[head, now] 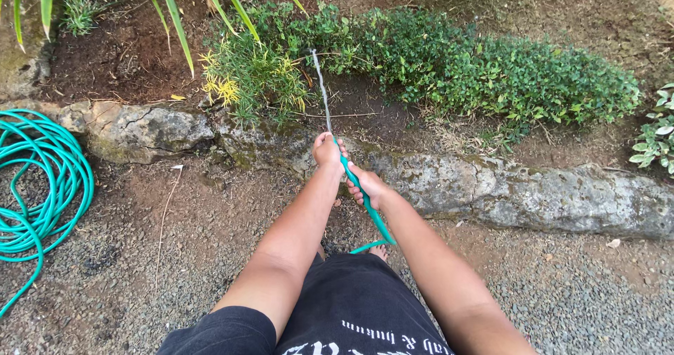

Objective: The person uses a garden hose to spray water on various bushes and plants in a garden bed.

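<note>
Dark shorts (351, 313) and both bare forearms fill the bottom edge of the view, closest to the lens, with a toe visible on the gravel path (576, 299) just past the hem. Beyond the path, a stone border (505, 193) runs from the left edge to the right edge and separates the gravel from the raised soil bed (119, 53), where a low hedge (519, 74) spreads along the right half and a yellow-green clump (246, 77) stands near the middle. Coiled slack of the green hose (366, 204) lies at the left edge of the path, so the working end is free to be aimed. That end rises from near the feet, between the forearms, its long axis slanting up and slightly left toward the bed. The right hand (366, 186) wraps it lower down, fingers curled closed around it, apparently to steady it. The left hand (327, 150) grips the tip just over the border; its fingers are pressed together there, and the thumb seems to cover part of the opening, though this is too small to confirm. A thin water jet (321, 88) leaves the tip along nearly the same line, reaching the soil between clump and hedge.
</note>
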